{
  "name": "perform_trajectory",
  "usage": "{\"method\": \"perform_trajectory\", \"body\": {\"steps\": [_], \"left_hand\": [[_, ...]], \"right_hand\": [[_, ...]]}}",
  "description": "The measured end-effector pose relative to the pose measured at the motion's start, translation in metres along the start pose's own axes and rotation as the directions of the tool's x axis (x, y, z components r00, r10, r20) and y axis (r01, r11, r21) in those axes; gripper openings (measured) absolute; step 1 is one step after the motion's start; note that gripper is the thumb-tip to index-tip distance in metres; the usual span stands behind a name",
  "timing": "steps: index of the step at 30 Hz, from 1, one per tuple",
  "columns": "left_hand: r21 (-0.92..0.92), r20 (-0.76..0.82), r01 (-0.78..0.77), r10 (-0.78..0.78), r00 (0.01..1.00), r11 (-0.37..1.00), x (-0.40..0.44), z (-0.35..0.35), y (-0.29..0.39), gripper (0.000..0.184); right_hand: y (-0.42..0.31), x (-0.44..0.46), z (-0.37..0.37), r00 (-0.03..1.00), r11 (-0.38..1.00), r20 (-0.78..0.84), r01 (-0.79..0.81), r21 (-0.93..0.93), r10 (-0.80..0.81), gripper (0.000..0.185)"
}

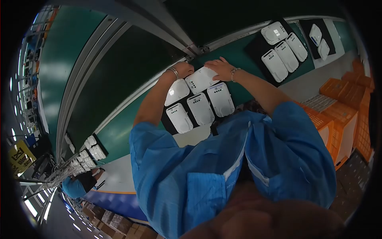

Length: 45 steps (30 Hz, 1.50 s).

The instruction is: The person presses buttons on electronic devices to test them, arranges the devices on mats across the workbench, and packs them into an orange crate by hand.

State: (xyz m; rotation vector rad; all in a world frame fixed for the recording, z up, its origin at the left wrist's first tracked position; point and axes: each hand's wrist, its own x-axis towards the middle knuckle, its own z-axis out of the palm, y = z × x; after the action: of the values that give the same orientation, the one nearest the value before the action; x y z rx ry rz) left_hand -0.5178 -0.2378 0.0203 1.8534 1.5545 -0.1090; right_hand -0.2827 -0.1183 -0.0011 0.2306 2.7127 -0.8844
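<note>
A white rounded plastic device [201,81] with small dark dots at one end lies between my hands on the green work surface. My left hand [184,70], a bracelet at its wrist, is closed with curled fingers at the device's far left corner. Across its right end lies my right hand [221,69], thumb on the near side and fingers along the far side. Similar white devices sit close by: one to the left [177,92] and three nearer my body, including the middle one [201,108]. These rest on a black mat [168,125].
More white devices [283,57] lie on a black mat to the right, with two smaller pieces [319,42] beyond. Orange crates [338,99] stand at the right. A metal frame post [175,28] rises ahead. Another person [79,185] works at the far left near further devices [94,147].
</note>
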Motion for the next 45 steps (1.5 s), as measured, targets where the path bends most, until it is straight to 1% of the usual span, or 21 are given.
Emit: {"method": "perform_trajectory", "body": {"steps": [7, 9, 11, 12, 13, 15, 17, 19, 21, 23, 24, 26, 31, 34, 35, 37, 38, 39, 40, 44, 45], "left_hand": [[0.072, -0.092, 0.053, -0.046, 0.995, 0.996, -0.007, 0.021, 0.001, 0.020], [-0.017, -0.396, -0.086, 0.072, 0.915, 0.996, -0.017, 0.028, -0.004, 0.021], [-0.169, -0.445, 0.080, -0.149, 0.883, 0.982, -0.030, 0.030, -0.006, 0.023], [-0.179, -0.515, 0.075, -0.158, 0.843, 0.981, -0.038, 0.038, -0.017, 0.023], [-0.186, -0.517, 0.082, -0.169, 0.839, 0.979, -0.052, 0.036, -0.020, 0.023], [-0.295, -0.555, 0.167, -0.311, 0.772, 0.941, -0.085, 0.039, -0.022, 0.022], [-0.342, -0.571, 0.215, -0.384, 0.726, 0.915, -0.117, 0.052, -0.025, 0.022], [-0.404, -0.579, 0.291, -0.489, 0.652, 0.867, -0.142, 0.069, -0.032, 0.022], [-0.465, -0.560, 0.319, -0.553, 0.617, 0.826, -0.163, 0.092, -0.034, 0.022], [-0.533, -0.536, 0.345, -0.624, 0.569, 0.773, -0.176, 0.115, -0.035, 0.021], [-0.541, -0.531, 0.346, -0.631, 0.566, 0.766, -0.181, 0.120, -0.030, 0.021], [-0.612, -0.566, 0.267, -0.648, 0.509, 0.744, -0.189, 0.129, -0.021, 0.021], [-0.615, -0.611, 0.261, -0.659, 0.439, 0.744, -0.201, 0.153, -0.008, 0.022], [-0.608, -0.626, 0.269, -0.660, 0.416, 0.747, -0.205, 0.159, -0.001, 0.023], [-0.612, -0.643, 0.253, -0.657, 0.393, 0.749, -0.205, 0.160, 0.000, 0.023], [-0.614, -0.662, 0.236, -0.654, 0.366, 0.753, -0.209, 0.154, 0.004, 0.023], [-0.675, -0.612, 0.233, -0.708, 0.352, 0.700, -0.211, 0.151, 0.006, 0.023], [-0.731, -0.558, 0.230, -0.757, 0.341, 0.642, -0.213, 0.150, 0.006, 0.024], [-0.729, -0.560, 0.231, -0.756, 0.339, 0.644, -0.213, 0.148, 0.007, 0.024], [-0.734, -0.584, 0.186, -0.747, 0.316, 0.653, -0.213, 0.143, 0.006, 0.022], [-0.728, -0.597, 0.178, -0.740, 0.309, 0.662, -0.211, 0.142, 0.005, 0.023]], "right_hand": [[-0.012, 0.002, -0.006, 0.994, 0.996, 0.062, -0.089, -0.022, 0.090, 0.077], [-0.012, 0.003, -0.007, 0.992, 0.994, 0.071, -0.103, -0.019, 0.104, 0.077], [-0.014, 0.002, -0.002, 0.994, 0.995, 0.045, -0.095, 0.005, 0.095, 0.078], [-0.017, 0.001, -0.001, 0.994, 0.996, 0.052, -0.092, 0.003, 0.092, 0.078], [-0.022, 0.001, -0.002, 0.990, 0.990, 0.035, -0.134, -0.034, 0.135, 0.078], [-0.036, 0.004, 0.000, 0.986, 0.985, 0.034, -0.159, -0.074, 0.161, 0.078], [-0.055, 0.013, 0.004, 0.981, 0.981, -0.105, -0.173, -0.089, 0.164, 0.081], [-0.077, 0.030, 0.013, 0.991, 0.990, -0.093, -0.101, -0.102, 0.092, 0.082], [-0.105, 0.048, 0.023, 0.999, 0.992, -0.051, -0.008, -0.123, 0.002, 0.088], [-0.131, 0.059, 0.033, 0.998, 0.971, -0.018, 0.058, -0.232, -0.064, 0.092], [-0.140, 0.064, 0.037, 0.998, 0.961, 0.027, 0.069, -0.268, -0.064, 0.097], [-0.151, 0.073, 0.041, 0.997, 0.953, 0.053, 0.076, -0.294, -0.063, 0.099], [-0.164, 0.089, 0.037, 0.985, 0.904, 0.163, 0.113, -0.413, -0.049, 0.108], [-0.168, 0.096, 0.037, 0.979, 0.895, 0.198, 0.123, -0.429, -0.040, 0.111], [-0.167, 0.100, 0.036, 0.979, 0.894, 0.198, 0.126, -0.429, -0.043, 0.111], [-0.161, 0.112, 0.031, 0.959, 0.961, 0.279, 0.116, -0.251, -0.043, 0.112], [-0.156, 0.117, 0.027, 0.959, 0.960, 0.280, 0.119, -0.254, -0.045, 0.112], [-0.154, 0.122, 0.018, 0.939, 0.979, 0.344, 0.090, -0.183, -0.022, 0.111], [-0.153, 0.124, 0.011, 0.913, 0.992, 0.407, 0.055, -0.113, -0.005, 0.110], [-0.157, 0.125, 0.014, 0.903, 0.991, 0.430, 0.047, -0.124, 0.011, 0.109], [-0.158, 0.118, 0.020, 0.946, 0.978, 0.322, 0.088, -0.190, -0.023, 0.110]]}}
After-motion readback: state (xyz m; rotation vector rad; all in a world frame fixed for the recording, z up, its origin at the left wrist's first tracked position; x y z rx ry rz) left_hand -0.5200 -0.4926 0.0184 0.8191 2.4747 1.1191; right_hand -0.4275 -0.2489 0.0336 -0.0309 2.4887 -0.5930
